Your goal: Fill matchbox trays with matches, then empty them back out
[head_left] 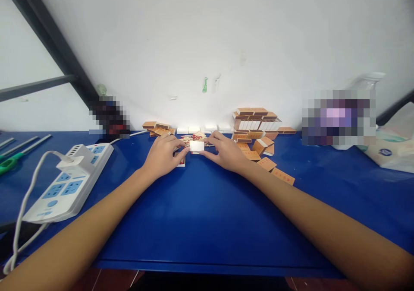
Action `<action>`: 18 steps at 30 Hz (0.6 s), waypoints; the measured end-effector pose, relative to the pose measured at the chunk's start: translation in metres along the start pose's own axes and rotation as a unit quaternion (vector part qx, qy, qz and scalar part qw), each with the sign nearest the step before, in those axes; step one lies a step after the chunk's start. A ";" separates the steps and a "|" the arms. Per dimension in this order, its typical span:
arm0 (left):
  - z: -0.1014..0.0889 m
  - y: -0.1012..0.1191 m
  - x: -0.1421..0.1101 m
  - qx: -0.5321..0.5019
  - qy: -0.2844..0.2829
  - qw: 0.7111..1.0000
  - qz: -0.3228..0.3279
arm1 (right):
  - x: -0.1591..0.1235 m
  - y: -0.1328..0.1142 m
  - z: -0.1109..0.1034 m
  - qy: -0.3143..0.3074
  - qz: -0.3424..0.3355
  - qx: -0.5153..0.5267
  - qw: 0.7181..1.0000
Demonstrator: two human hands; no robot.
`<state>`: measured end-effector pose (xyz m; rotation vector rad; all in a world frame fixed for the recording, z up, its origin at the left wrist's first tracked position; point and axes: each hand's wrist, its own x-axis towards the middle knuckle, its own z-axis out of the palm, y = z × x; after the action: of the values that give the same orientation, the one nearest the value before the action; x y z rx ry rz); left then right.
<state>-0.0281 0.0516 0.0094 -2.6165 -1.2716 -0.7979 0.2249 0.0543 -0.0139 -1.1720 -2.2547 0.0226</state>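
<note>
Both my hands meet at the far middle of the blue table (pixel 207 222). My left hand (pixel 163 155) and my right hand (pixel 226 152) pinch a small white matchbox tray (pixel 196 146) between their fingertips from either side. Just behind the tray lies a loose heap of matches (pixel 194 137) with red heads. Under my left hand's fingers a small white card or box (pixel 181 162) peeks out. A stack of brown matchboxes (pixel 255 124) stands to the right of my right hand, with several more boxes (pixel 268 163) scattered in front of it.
A white power strip (pixel 69 181) with a plugged charger and cable lies at the left. Green-handled scissors (pixel 11 161) sit at the far left edge. More brown matchboxes (pixel 158 128) and white trays (pixel 200 129) line the wall. A plastic bag (pixel 393 150) rests at the right.
</note>
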 end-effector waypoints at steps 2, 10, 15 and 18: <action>0.000 0.000 0.000 -0.002 0.000 1.000 0.000 | 0.000 0.001 -0.001 0.010 -0.002 0.002 1.000; 0.003 0.002 -0.001 -0.028 0.014 1.000 -0.003 | -0.001 -0.003 -0.007 0.044 -0.041 -0.014 0.998; -0.001 0.005 -0.002 -0.081 0.025 0.996 -0.003 | -0.002 -0.010 -0.008 0.040 -0.078 -0.067 0.994; -0.003 0.006 -0.001 -0.104 0.014 0.994 0.001 | -0.002 -0.015 -0.007 0.023 -0.083 -0.082 0.993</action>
<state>-0.0257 0.0461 0.0124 -2.7540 -1.2389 -1.0133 0.2180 0.0421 -0.0052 -1.0513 -2.3399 -0.2570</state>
